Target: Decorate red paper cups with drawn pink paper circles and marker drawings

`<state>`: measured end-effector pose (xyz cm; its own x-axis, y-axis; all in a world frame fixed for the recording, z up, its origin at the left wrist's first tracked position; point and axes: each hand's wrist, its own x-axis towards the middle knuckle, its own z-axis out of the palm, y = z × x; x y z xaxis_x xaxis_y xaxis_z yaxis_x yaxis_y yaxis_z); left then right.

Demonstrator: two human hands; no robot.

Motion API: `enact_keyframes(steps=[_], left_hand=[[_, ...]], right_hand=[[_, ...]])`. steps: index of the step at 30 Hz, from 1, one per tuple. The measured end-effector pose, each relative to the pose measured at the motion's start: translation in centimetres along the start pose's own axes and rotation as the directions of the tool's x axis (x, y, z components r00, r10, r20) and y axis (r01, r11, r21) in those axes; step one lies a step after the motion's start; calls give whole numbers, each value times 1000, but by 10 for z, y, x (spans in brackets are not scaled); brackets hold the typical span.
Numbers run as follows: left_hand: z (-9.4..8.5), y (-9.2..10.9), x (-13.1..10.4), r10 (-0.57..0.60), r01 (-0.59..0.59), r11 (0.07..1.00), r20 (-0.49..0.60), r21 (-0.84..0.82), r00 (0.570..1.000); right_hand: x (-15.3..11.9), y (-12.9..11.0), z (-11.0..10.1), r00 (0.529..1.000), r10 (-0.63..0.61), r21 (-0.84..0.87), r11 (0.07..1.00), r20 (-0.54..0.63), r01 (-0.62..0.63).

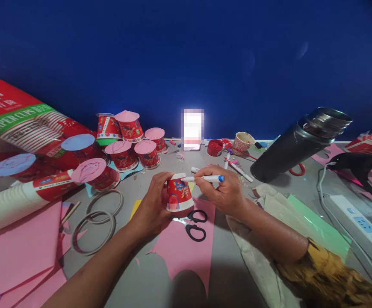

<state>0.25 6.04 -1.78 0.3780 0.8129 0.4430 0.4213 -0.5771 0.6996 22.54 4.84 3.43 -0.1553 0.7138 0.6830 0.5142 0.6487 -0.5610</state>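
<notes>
My left hand (pixel 154 201) is wrapped around a red patterned paper cup (pixel 178 192), held upside down with its white rim at the bottom. Blue lines are drawn on the cup's lower left side. In my right hand (pixel 222 190) is a white marker (pixel 205 179) with a blue end, pinched between thumb and fingers. Its tip points left at the upper part of the cup, but I cannot tell whether it touches. Below the cup, black-handled scissors (pixel 196 232) lie on cut pink paper (pixel 186 252); the cup and left hand partly hide their blades.
Several upturned cups with paper tops, one pink-topped (pixel 120 149), stand at left near a cup stack (pixel 16 201). Tape rings (pixel 93 233) and pink sheets (pixel 22 252) lie nearer. A dark flask (pixel 288 147), a cloth (pixel 266 252) and a power strip (pixel 361 224) occupy the right.
</notes>
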Motion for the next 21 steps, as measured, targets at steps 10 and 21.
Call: enact_keyframes(steps=[10, 21], left_hand=[[0, 0, 1, 58, -58, 998, -7, 29, 998], [2, -7, -1, 48, -48, 999, -15, 3, 999]], right_hand=[[1, -4, -3, 997, 68, -8, 998, 43, -68], [-1, -5, 0, 998, 63, 2, 998, 10, -63]])
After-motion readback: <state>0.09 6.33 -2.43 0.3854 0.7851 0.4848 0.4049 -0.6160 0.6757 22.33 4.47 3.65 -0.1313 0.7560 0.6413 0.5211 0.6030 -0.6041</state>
